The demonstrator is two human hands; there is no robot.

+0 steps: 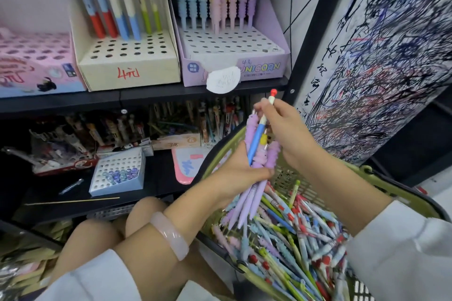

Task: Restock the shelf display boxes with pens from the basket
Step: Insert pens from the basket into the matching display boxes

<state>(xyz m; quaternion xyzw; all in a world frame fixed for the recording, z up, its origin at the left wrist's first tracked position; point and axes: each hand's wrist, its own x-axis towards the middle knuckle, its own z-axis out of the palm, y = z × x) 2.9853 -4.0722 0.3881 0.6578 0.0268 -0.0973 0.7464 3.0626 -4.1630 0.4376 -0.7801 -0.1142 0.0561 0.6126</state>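
My left hand (241, 173) grips a bundle of purple unicorn pens (254, 193) above the green basket (413, 205), which is full of mixed pens (293, 232). My right hand (286, 129) pinches a white and blue pen with a red cap (263, 122), its lower end among the bundle. On the upper shelf stand a cream display box (127, 66) with red, blue and green pens at its back and a lilac UNICORN box (234, 66) with pastel pens in its back row. Both boxes have many open holes.
A pink display box (36, 63) stands at the shelf's far left. The lower shelf holds a small grey box (117, 173) with bead-topped pens, a pink pad (188, 166) and crowded pen boxes. A scribbled test panel (381, 56) stands on the right. My knees are below.
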